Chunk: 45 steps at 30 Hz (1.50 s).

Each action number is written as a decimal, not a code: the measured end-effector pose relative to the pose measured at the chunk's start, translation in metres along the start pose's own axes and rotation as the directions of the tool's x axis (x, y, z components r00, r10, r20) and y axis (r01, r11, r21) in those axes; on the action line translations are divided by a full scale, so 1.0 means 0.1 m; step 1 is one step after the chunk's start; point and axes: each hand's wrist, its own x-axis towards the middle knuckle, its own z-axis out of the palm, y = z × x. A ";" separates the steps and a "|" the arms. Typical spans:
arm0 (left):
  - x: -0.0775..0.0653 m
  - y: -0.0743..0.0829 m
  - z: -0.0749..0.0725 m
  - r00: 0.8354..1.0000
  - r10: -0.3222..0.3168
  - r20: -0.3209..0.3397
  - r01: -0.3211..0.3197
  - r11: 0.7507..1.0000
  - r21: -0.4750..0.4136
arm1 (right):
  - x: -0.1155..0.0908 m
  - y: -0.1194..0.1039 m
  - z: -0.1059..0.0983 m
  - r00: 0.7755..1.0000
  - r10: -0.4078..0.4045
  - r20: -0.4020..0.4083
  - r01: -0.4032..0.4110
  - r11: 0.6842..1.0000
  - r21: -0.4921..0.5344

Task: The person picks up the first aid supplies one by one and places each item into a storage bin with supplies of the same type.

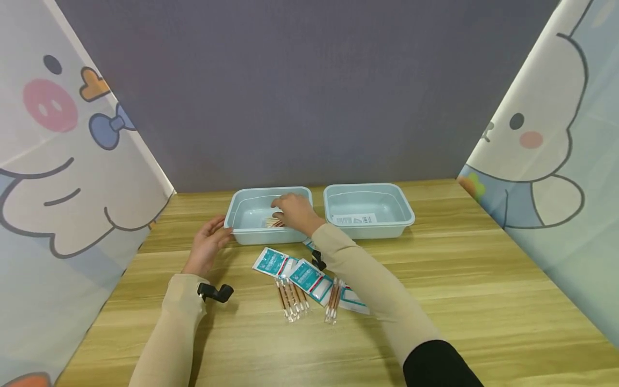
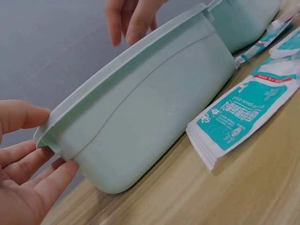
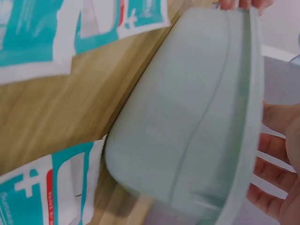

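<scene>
A pale blue-green plastic basin (image 1: 249, 236) stands on the left at the back of the table. My left hand (image 1: 207, 247) grips its left end; in the left wrist view the thumb lies on the rim and the fingers come up under it. My right hand (image 1: 295, 210) reaches over the front rim into this basin, its fingers parted and pointing down, no object visible between them. Just below the fingertips lies a small pile of thin pale sticks (image 1: 274, 222), partly covered by the hand. From the right wrist view, the basin wall (image 3: 183, 108) hides the inside.
A second basin (image 1: 369, 232) holding a white printed packet (image 1: 355, 219) is on the right. In front lie teal-and-white packets (image 2: 239, 112) and two groups of wrapped brown-stick swabs (image 1: 292, 298), (image 1: 333, 301). A dark panel (image 1: 309, 97) rises behind the table.
</scene>
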 end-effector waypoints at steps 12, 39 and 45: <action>0.02 0.00 -0.03 0.999 -0.032 0.018 0.032 0.999 0.000 | -0.25 -0.07 -0.25 0.972 -0.135 -0.193 0.150 0.987 0.066; 0.03 -0.02 -0.03 0.999 -0.027 0.016 0.028 0.999 -0.027 | -1.15 0.24 -0.12 0.923 -0.306 -0.231 0.336 0.937 0.101; 0.02 -0.02 -0.03 1.000 -0.022 0.019 0.023 0.999 -0.034 | -1.33 0.28 -0.06 0.925 -0.322 -0.200 0.343 0.936 0.078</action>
